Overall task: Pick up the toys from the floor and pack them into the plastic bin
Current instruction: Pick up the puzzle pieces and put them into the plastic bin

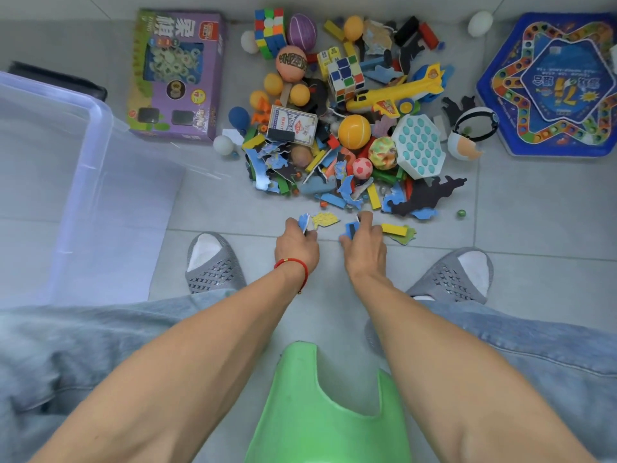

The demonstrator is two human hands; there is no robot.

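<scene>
A heap of toys point(347, 128) lies on the tiled floor ahead: balls, puzzle cubes, foam puzzle pieces, a yellow toy plane point(397, 91) and a card box point(292, 123). My left hand point(295, 243) grips a blue-and-white puzzle piece point(303, 222) at the heap's near edge. My right hand point(362, 242) pinches a blue puzzle piece point(350, 228). A yellow puzzle piece point(325, 220) lies between the hands. The clear plastic bin point(76, 182) stands at the left.
A purple game box point(177, 75) lies beside the bin. A blue hexagonal board game point(554, 85) is at the right. A green stool point(320, 416) sits under me, between my two feet in grey slippers. A small green marble point(461, 213) lies loose.
</scene>
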